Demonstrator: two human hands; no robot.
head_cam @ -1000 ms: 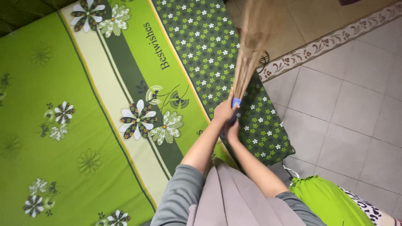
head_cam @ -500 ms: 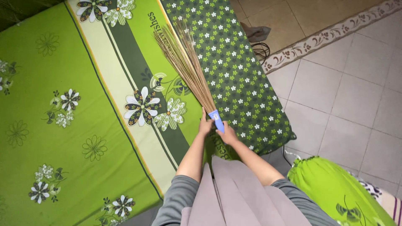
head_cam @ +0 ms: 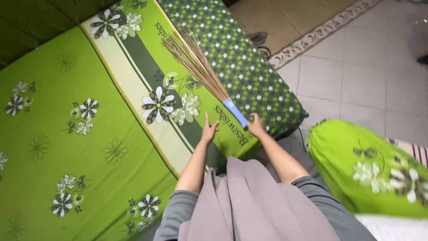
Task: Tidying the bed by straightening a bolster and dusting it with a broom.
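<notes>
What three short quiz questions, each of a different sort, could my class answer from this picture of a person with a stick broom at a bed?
1. True or false: the left hand grips the broom.
2. Multiple choice: the broom's handle is A red, B blue, C black.
3. Fill in: the bristles lie on the ____ bed sheet.

Key
1. False: the left hand is open beside the handle, apart from it.
2. B. The right hand is at the handle's end.
3. Green, with a flower print. A green pillow shows at the right.
</notes>
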